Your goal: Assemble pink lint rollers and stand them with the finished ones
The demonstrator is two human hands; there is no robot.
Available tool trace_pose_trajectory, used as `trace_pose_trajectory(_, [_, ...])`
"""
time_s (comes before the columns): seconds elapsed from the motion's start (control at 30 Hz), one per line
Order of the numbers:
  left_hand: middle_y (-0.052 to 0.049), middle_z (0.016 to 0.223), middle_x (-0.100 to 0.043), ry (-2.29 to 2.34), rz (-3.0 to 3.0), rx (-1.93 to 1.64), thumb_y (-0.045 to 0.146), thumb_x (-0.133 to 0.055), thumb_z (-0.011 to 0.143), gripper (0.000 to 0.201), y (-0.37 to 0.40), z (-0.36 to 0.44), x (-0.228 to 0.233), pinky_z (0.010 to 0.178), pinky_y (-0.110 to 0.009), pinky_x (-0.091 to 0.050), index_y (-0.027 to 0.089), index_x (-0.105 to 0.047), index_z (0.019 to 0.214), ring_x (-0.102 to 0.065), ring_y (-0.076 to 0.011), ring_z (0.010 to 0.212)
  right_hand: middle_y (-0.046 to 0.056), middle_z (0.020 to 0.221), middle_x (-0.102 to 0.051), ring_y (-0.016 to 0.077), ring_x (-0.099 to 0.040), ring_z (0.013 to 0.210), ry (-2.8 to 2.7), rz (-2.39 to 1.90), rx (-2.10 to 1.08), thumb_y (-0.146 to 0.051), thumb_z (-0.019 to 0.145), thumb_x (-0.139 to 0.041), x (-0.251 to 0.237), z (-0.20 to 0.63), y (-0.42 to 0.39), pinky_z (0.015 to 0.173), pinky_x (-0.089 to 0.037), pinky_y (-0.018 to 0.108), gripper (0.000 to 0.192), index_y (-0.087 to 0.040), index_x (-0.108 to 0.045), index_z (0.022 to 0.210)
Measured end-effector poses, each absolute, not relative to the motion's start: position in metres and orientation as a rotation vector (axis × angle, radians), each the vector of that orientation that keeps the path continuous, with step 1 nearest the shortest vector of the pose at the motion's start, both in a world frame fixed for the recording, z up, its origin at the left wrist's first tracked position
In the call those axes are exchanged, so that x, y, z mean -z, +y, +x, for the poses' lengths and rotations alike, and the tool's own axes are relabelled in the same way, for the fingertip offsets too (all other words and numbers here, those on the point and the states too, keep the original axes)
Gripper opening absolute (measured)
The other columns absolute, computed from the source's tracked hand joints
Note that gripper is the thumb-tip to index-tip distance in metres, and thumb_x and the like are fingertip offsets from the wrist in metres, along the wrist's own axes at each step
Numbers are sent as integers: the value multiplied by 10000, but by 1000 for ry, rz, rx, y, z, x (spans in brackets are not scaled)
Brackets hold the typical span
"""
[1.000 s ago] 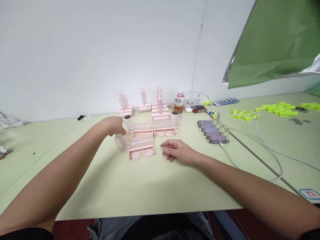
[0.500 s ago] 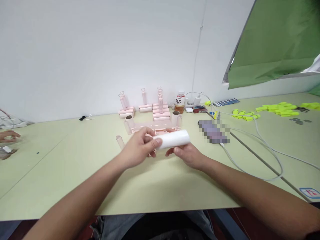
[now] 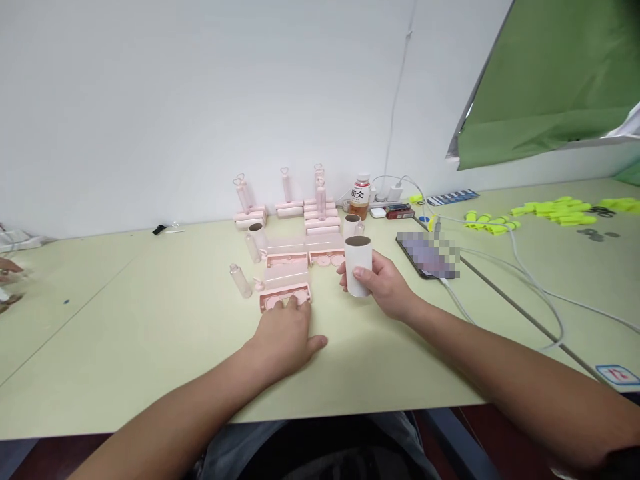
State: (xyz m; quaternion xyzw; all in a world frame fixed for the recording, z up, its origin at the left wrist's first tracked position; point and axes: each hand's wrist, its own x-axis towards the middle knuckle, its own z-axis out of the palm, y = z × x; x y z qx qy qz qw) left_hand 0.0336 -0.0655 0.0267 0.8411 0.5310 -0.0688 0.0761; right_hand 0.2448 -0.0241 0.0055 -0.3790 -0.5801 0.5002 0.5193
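My right hand grips a white paper roll with a brown cardboard core, held upright just above the table. My left hand lies flat on the green table, its fingertips touching the front edge of a pink roller case. Two more pink cases lie just behind it. Clear pink handles and a second roll stand to the left of the cases.
Stacked pink parts with upright heart-topped handles line the wall. An orange-filled bottle, a charger and a phone with white cables lie to the right. Yellow-green pieces sit far right. Another person's hand is at the left edge.
The roll was held sideways by both hands; now my right hand alone holds it upright. My left hand let go and dropped onto the table at the nearest pink case.
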Motion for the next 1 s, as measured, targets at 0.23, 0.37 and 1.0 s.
trace_pose_trajectory(0.23, [-162, 967, -695, 1539, 2550, 188, 528, -490, 860, 416, -67, 30, -34, 738, -468, -492, 177, -604, 1051, -661, -363, 893, 88, 923, -653, 187, -621, 721, -1533, -961, -1141, -583, 744, -702, -4, 247, -22, 622, -504, 314, 484, -179, -560, 970])
trace_pose_trajectory(0.37, [-144, 981, -689, 1543, 2640, 78, 408, -519, 859, 256, -58, 25, -33, 758, -436, -487, 185, -630, 918, -648, -333, 915, 67, 904, -632, 194, -608, 752, -1633, -952, -1124, -544, 769, -693, 0, 247, -21, 642, -485, 310, 463, -186, -559, 1030])
trace_pose_trajectory(1.0, [-82, 1088, -657, 1219, 2108, -484, 464, -379, 956, 511, -40, 14, -28, 786, -330, -484, 237, -426, 1410, -629, -211, 933, 65, 948, -604, 230, -573, 869, -1915, -919, -984, -473, 816, -666, 4, 251, -20, 743, -453, 323, 429, -185, -586, 1123])
